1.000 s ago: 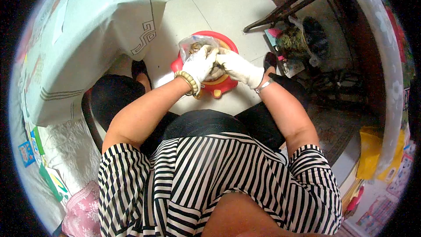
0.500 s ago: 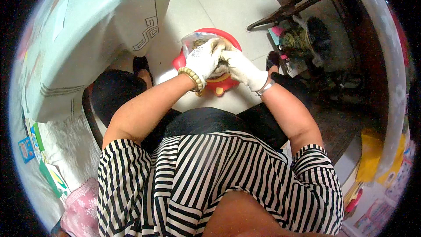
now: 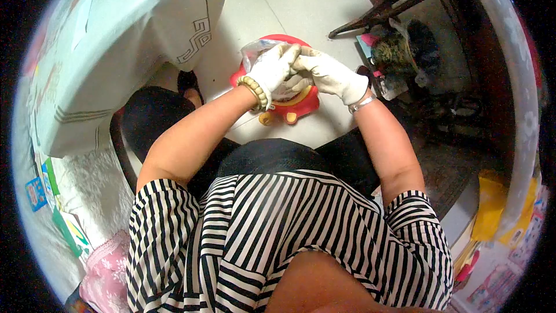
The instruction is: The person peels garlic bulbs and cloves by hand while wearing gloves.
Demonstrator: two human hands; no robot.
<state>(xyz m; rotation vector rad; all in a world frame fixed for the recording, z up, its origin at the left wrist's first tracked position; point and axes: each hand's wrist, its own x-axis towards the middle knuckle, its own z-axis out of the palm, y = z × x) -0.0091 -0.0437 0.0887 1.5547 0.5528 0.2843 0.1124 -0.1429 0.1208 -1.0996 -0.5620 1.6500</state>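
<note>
My left hand, in a white work glove with grimy fingertips, is over a red plastic piece with yellow parts that stands low on the floor. My right hand, gloved the same way, meets it from the other side. The fingers of both hands are curled and come together at their tips. Whatever they pinch is hidden. A clear plastic bag lies on the red piece beside my left hand. Under the hands is something greyish that I cannot make out.
A table with a pale cloth stands on the left. Dark wooden furniture is on the right, with a bagged bundle on its low shelf. Pale floor tiles stretch ahead. A yellow bag is at the lower right.
My right hand has shifted slightly to the right, and more greyish material shows between the hands. The fingertips remain together above the red piece.
</note>
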